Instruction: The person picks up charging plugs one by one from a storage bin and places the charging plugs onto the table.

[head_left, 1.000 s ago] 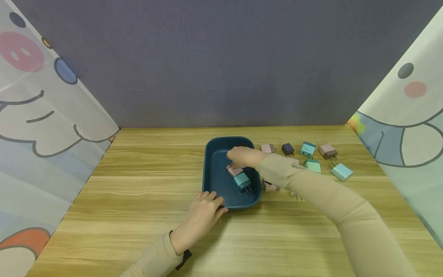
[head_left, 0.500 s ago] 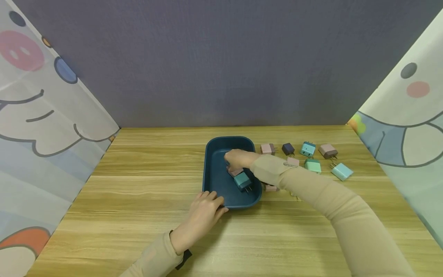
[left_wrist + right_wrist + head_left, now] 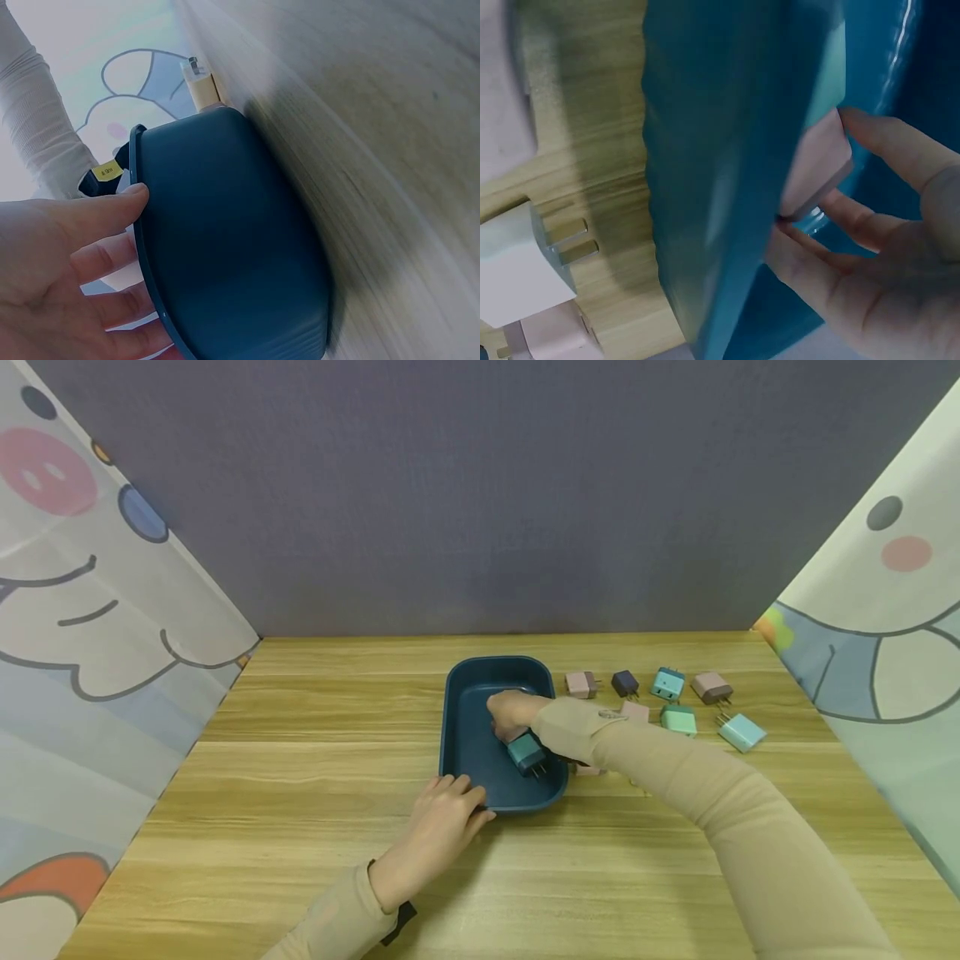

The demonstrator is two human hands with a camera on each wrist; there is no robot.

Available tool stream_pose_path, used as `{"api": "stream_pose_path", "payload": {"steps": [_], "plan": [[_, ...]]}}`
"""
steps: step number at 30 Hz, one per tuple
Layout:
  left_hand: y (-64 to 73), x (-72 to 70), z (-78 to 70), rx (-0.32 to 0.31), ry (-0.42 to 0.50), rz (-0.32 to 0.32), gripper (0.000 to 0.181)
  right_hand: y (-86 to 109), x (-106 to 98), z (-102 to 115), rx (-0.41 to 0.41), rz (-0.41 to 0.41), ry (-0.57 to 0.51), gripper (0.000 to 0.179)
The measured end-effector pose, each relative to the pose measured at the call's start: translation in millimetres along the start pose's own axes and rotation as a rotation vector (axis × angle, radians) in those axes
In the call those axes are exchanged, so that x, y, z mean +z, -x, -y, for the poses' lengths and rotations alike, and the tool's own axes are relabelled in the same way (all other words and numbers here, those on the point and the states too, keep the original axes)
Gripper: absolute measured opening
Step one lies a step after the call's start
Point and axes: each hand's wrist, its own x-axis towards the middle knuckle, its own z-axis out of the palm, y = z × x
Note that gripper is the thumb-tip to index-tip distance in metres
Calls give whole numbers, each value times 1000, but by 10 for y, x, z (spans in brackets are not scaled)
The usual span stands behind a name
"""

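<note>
My left hand [image 3: 442, 814] grips the near-left rim of a dark blue plastic bin [image 3: 444, 727], with the thumb on its outer side in the left wrist view. Inside the bin, my right hand [image 3: 513, 712] pinches a pink charger [image 3: 817, 161] between fingers set on opposite sides of it. From above, that hand hides the pink charger. Right beside it lies a teal charger [image 3: 527, 752] on the bin floor, prongs towards the near right; part of its green body [image 3: 832, 71] shows in the right wrist view.
Right of the bin, several chargers lie on the wooden table [image 3: 330, 752]: pink [image 3: 581, 685], dark navy [image 3: 624, 683], blue [image 3: 667, 683], brownish pink [image 3: 710, 687], mint green [image 3: 678, 720] and pale blue [image 3: 741, 732]. My right sleeve [image 3: 675, 768] covers others partly. A grey panel [image 3: 480, 502] stands behind.
My right hand has shifted slightly left and nearer inside the bin, over the pink charger that showed before. My left hand and the bin have stayed in place.
</note>
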Motion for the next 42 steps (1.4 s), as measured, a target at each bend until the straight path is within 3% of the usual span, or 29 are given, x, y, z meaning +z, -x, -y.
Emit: {"api": "stream_pose_path", "payload": {"steps": [11, 22, 33, 42], "plan": [[3, -13, -3, 3, 2, 4, 17, -13, 20, 46, 45, -21, -39, 17], [-1, -9, -9, -1, 8, -3, 17, 14, -26, 31, 58, 4, -175, 6], [0, 7, -2, 2, 14, -12, 17, 107, -119, 38, -3, -66, -124, 16], [-4, 14, -6, 1, 17, -27, 18, 199, -163, -6, -62, -108, -148, 42]]}}
